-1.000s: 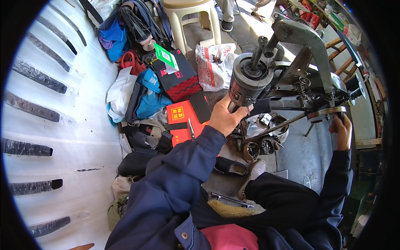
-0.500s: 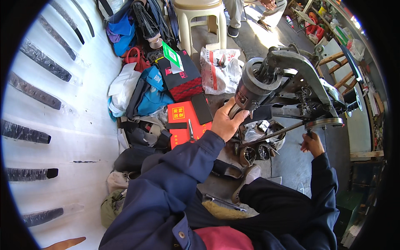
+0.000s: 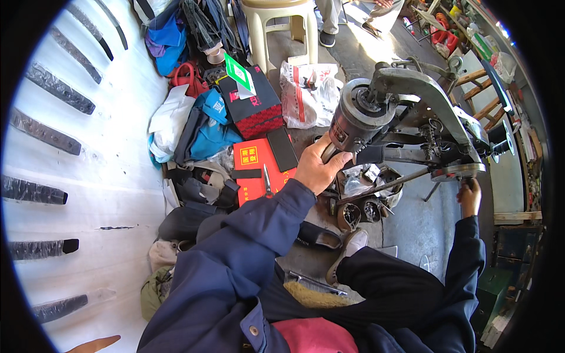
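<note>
A hand-cranked shoe-repair sewing machine (image 3: 415,88) of dark metal stands ahead and to the right. My left hand (image 3: 319,167) is closed round a grey metal lever (image 3: 330,153) under the machine's round cylindrical head (image 3: 360,115), thumb on the near side. At the lower right of the machine, my right hand (image 3: 469,199) is closed at the rim of the hand wheel (image 3: 459,172). The crank handle in its fingers is mostly hidden. Below the head, whatever lies at the needle is too dark to make out.
A red board (image 3: 252,188) carries scissors (image 3: 266,179) and a black phone (image 3: 283,149). Behind it sit a black-and-red box (image 3: 253,100), a plastic bag (image 3: 309,97) and a cream stool (image 3: 279,10). Tins (image 3: 349,216) of small parts stand under the machine. Another person's legs (image 3: 331,17) show at the back.
My right hand has swung right and slightly up along the wheel's rim, turning the crank. The left hand keeps its grip on the lever. The view has shifted slightly.
</note>
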Demonstrator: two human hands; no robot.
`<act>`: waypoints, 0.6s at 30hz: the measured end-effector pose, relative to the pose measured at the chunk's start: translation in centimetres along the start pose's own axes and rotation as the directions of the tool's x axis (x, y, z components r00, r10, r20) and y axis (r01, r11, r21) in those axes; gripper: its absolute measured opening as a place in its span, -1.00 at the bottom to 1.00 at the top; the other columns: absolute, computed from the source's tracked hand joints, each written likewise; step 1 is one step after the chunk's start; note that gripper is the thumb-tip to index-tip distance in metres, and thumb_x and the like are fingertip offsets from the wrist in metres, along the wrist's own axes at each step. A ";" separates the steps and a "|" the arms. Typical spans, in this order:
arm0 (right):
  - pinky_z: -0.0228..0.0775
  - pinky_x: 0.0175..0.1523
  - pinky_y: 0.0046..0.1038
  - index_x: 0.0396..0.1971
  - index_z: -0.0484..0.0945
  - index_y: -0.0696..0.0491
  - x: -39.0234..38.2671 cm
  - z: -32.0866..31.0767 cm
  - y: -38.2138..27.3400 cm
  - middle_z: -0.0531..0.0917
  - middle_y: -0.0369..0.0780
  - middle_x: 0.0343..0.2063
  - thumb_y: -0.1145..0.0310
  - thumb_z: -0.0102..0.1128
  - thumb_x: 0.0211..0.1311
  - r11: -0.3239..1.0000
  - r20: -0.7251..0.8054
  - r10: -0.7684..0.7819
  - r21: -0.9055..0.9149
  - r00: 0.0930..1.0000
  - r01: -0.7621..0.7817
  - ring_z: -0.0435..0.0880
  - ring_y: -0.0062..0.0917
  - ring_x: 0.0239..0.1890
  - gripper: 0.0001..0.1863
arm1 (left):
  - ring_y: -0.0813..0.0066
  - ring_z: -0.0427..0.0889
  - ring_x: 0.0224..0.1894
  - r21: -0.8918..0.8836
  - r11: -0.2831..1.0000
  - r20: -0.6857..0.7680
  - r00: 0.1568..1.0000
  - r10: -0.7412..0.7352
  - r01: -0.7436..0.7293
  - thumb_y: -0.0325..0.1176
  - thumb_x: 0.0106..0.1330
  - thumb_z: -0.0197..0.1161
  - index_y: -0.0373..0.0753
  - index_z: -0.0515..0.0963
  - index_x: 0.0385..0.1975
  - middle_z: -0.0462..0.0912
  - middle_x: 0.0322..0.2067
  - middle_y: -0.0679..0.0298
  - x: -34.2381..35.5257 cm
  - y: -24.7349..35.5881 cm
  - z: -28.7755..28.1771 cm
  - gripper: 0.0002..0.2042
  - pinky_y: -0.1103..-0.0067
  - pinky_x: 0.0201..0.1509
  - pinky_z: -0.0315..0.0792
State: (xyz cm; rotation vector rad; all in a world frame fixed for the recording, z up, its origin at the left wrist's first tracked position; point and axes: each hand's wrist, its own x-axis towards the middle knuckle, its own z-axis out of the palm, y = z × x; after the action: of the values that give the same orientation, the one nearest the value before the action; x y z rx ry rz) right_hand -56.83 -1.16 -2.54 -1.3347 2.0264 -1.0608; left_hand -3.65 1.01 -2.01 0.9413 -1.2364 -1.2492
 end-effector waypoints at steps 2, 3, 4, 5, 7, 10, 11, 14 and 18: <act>0.28 -0.69 -0.53 -0.32 0.47 0.09 -1.5 2.3 0.2 0.51 -0.29 -0.65 0.34 0.11 0.44 0.985 0.176 0.172 -0.016 0.969 -0.172 0.53 -0.60 -0.72 -0.85 | 0.60 0.59 -0.13 0.002 1.000 0.003 1.000 -0.008 0.008 -0.42 0.33 0.37 -0.25 0.53 0.11 0.72 -0.14 0.30 0.0 0.0 0.0 -0.64 0.57 0.05 0.48; 0.31 -0.69 -0.53 -0.31 0.46 0.10 -2.4 3.5 -0.6 0.54 -0.27 -0.64 0.31 0.12 0.44 0.958 0.241 0.283 -0.113 0.929 -0.262 0.56 -0.58 -0.72 -0.82 | 0.60 0.59 -0.13 -0.005 1.000 0.002 1.000 -0.006 0.006 -0.42 0.33 0.37 -0.25 0.53 0.10 0.72 -0.14 0.30 0.0 0.0 0.0 -0.64 0.57 0.05 0.48; 0.35 -0.67 -0.52 -0.31 0.46 0.12 -3.6 4.7 -1.7 0.57 -0.25 -0.63 0.29 0.13 0.44 0.964 0.366 0.261 -0.047 0.893 -0.263 0.59 -0.55 -0.70 -0.80 | 0.60 0.59 -0.14 -0.006 1.000 0.002 1.000 -0.010 0.010 -0.42 0.32 0.38 -0.25 0.54 0.10 0.72 -0.14 0.30 0.0 0.0 0.0 -0.64 0.57 0.05 0.48; 0.39 -0.66 -0.51 -0.30 0.46 0.13 -5.0 5.9 -3.1 0.60 -0.23 -0.62 0.26 0.14 0.43 0.958 0.431 0.281 -0.076 0.857 -0.276 0.62 -0.53 -0.68 -0.77 | 0.61 0.59 -0.13 -0.015 1.000 0.001 1.000 -0.013 0.013 -0.42 0.32 0.38 -0.25 0.54 0.10 0.72 -0.14 0.30 0.0 0.0 0.0 -0.64 0.57 0.05 0.48; 0.42 -0.56 -0.54 -0.28 0.48 0.14 -6.4 6.3 -6.7 0.62 -0.22 -0.62 0.24 0.16 0.42 0.977 0.520 0.205 -0.055 0.829 -0.207 0.64 -0.53 -0.65 -0.76 | 0.61 0.59 -0.13 -0.019 0.999 0.005 0.999 -0.037 0.037 -0.43 0.32 0.38 -0.25 0.54 0.09 0.71 -0.14 0.31 0.1 -0.2 0.0 -0.65 0.57 0.05 0.48; 0.38 -0.50 -0.59 -0.32 0.50 0.11 -7.0 3.5 -10.9 0.60 -0.27 -0.64 0.23 0.16 0.41 1.000 0.424 0.016 0.017 0.906 -0.025 0.61 -0.59 -0.64 -0.76 | 0.71 0.56 -0.18 -0.034 0.999 -0.004 1.000 0.026 -0.026 -0.41 0.38 0.36 -0.28 0.57 0.01 0.68 -0.18 0.40 0.2 -0.5 0.2 -0.74 0.63 -0.05 0.47; 0.35 -0.49 -0.61 -0.35 0.51 0.10 -6.7 2.1 -11.5 0.58 -0.30 -0.65 0.23 0.17 0.40 0.997 0.349 -0.076 0.043 0.934 0.065 0.58 -0.63 -0.65 -0.77 | 0.71 0.55 -0.18 -0.047 0.999 -0.004 1.000 0.020 -0.020 -0.42 0.38 0.36 -0.28 0.57 0.01 0.68 -0.17 0.40 0.2 -0.5 0.2 -0.74 0.63 -0.04 0.47; 0.24 -0.54 -0.62 -0.39 0.50 0.07 -4.3 -1.0 -10.1 0.52 -0.36 -0.67 0.24 0.14 0.42 0.983 0.078 -0.166 0.090 0.983 0.159 0.43 -0.71 -0.70 -0.76 | 0.72 0.55 -0.16 -0.070 0.997 0.011 1.000 0.017 -0.017 -0.43 0.38 0.35 -0.29 0.57 0.02 0.67 -0.16 0.40 0.3 -0.6 0.2 -0.74 0.64 -0.03 0.46; 0.18 -0.63 -0.61 -0.38 0.47 0.04 -0.4 -1.8 -3.9 0.45 -0.36 -0.69 0.37 0.10 0.43 0.988 -0.075 -0.157 -0.015 0.985 0.156 0.40 -0.70 -0.72 -0.86 | 0.69 0.57 -0.13 -0.056 0.998 0.045 0.999 -0.004 0.007 -0.43 0.38 0.36 -0.29 0.56 0.04 0.68 -0.13 0.38 0.5 -0.5 -0.1 -0.72 0.63 0.01 0.46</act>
State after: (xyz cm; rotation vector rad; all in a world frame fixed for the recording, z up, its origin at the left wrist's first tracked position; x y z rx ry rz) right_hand -55.95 -1.00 1.69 -1.4999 2.0088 -1.1899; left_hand -3.70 0.49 -2.44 0.8809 -1.2282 -1.3091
